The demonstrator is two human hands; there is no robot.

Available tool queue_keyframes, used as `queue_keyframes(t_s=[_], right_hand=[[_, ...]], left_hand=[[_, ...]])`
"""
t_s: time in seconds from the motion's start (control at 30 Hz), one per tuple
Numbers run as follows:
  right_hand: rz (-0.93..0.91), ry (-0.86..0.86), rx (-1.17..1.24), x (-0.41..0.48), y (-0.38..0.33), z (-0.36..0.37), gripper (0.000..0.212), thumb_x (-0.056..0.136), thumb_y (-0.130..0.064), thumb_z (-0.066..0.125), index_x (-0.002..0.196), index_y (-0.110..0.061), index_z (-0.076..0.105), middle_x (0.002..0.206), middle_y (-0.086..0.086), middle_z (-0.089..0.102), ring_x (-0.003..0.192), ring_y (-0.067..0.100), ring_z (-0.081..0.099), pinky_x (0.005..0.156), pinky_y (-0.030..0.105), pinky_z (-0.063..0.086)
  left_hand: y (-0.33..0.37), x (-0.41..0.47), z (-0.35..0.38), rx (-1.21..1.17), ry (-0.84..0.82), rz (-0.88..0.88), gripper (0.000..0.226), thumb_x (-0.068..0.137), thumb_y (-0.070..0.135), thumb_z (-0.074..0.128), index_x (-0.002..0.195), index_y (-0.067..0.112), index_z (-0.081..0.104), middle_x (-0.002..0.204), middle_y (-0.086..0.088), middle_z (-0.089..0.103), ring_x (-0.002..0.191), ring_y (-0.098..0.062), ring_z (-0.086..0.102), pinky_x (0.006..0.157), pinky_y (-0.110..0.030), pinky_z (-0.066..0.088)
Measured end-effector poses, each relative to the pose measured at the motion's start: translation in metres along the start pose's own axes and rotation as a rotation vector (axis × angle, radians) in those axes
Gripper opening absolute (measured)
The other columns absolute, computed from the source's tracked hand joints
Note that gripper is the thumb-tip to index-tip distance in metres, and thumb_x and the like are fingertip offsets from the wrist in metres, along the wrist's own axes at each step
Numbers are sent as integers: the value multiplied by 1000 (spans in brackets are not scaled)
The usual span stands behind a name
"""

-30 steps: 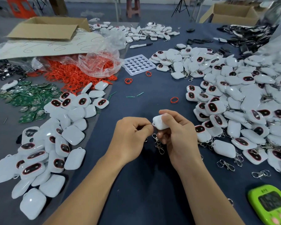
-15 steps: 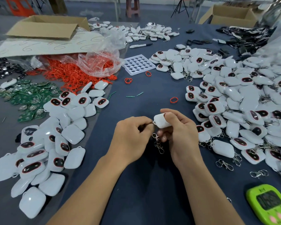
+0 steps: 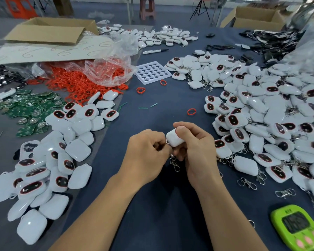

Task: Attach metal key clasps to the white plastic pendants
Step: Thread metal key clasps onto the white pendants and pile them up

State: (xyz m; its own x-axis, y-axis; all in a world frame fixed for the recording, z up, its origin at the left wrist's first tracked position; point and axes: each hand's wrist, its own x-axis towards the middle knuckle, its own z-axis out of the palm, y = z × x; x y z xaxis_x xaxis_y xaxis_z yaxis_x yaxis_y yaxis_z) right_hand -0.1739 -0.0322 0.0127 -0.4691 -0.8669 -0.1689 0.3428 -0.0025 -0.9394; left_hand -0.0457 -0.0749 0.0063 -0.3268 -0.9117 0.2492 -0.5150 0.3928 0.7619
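Observation:
My right hand [image 3: 198, 151] grips a white plastic pendant [image 3: 173, 138] above the dark table, thumb pressed on its top. My left hand [image 3: 145, 156] has its fingers curled against the pendant's lower left corner, pinching the ring of a metal key clasp [image 3: 175, 163] that dangles between both hands. A pile of white pendants without clasps [image 3: 49, 160] lies to the left. A large pile of pendants with clasps [image 3: 261, 113] spreads on the right. Loose clasps [image 3: 246, 182] lie near that pile.
A green timer [image 3: 297, 227] sits at the bottom right. Orange rings [image 3: 76, 84] under a clear bag, green circuit boards [image 3: 29, 109], a white tray [image 3: 152, 72], a marker [image 3: 155, 51] and cardboard boxes [image 3: 49, 31] lie farther back.
Both hands stayed in place. The pendant has tilted slightly in my right hand while my left fingers work at its corner. The clasp still hangs below.

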Motion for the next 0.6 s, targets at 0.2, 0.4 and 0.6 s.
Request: queue_keyframes(t_s=[0.2, 0.4, 0.6], right_hand=[[-3, -60, -83, 3, 1, -4, 19, 99, -5, 58, 103, -10, 76, 68, 12, 65, 45, 16, 49, 41, 22, 35], [2, -231, -351, 3, 2, -7, 18, 94, -5, 65, 100, -17, 78, 66, 9, 65, 45, 16, 48, 41, 18, 36], [20, -385, 676, 12, -18, -36, 48, 87, 4, 63, 133, -12, 65, 121, 2, 74, 109, 14, 71, 84, 23, 56]], left_hand=[[-2, 1, 1, 108, 89, -66, 24, 85, 33, 63, 64, 24, 59, 63, 8, 57, 72, -12, 52, 60, -31, 43], [-14, 11, -10, 13, 239, -233, 18, 84, 25, 64, 92, 39, 71, 73, 19, 65, 81, -12, 62, 76, -32, 48], [-24, 16, -12, 62, 190, -291, 29, 82, 18, 65, 102, 37, 73, 85, 18, 67, 94, -14, 61, 82, -32, 48]])
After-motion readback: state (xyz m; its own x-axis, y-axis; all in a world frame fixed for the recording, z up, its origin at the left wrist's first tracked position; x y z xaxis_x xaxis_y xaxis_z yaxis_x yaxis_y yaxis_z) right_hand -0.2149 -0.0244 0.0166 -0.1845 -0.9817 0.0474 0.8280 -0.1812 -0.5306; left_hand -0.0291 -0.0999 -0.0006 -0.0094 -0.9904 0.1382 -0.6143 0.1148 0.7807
